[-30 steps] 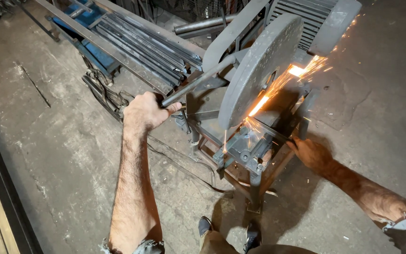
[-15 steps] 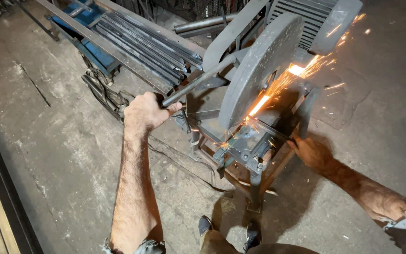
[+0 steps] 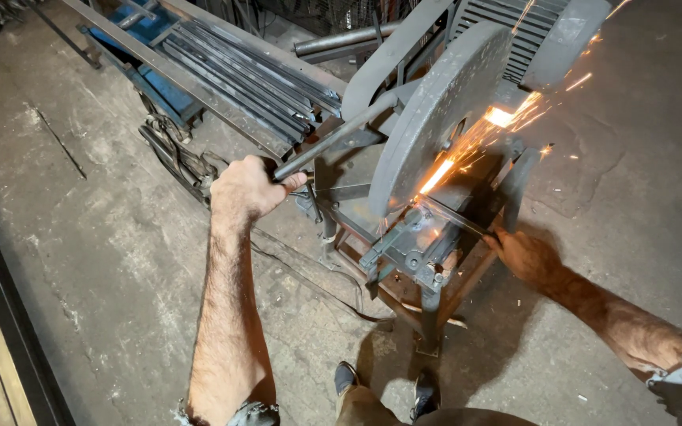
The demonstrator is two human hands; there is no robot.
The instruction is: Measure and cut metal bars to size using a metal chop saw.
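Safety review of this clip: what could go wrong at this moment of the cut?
The right hand is bare and holds the thin metal strip close to the spinning disc guard, so a slip or kick could injure it. Sparks fly toward the motor and could burn skin. The left hand grips the handle ungloved.

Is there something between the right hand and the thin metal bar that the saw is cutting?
Nothing visible. The right hand already grips the thin metal bar at its near end, beside the grey round blade guard; the left hand holds the saw's lever.
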